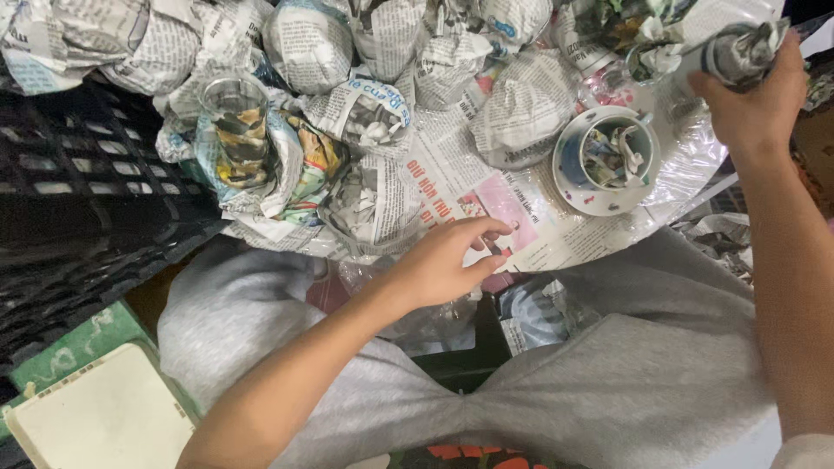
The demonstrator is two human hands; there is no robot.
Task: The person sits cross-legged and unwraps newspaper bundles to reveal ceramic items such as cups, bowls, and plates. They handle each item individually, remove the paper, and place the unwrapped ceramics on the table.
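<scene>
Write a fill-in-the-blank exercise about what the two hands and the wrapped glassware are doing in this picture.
1. The right hand grips a glass stuffed with ____.
2. The left hand rests on a flat sheet of newspaper at the ____ edge of the pile.
3. The white cup with the blue band lies between the two ____.

Missing words: newspaper; near; hands

Round tray (695,165) bears newspaper sheet (452,178), cup (605,161)
</scene>
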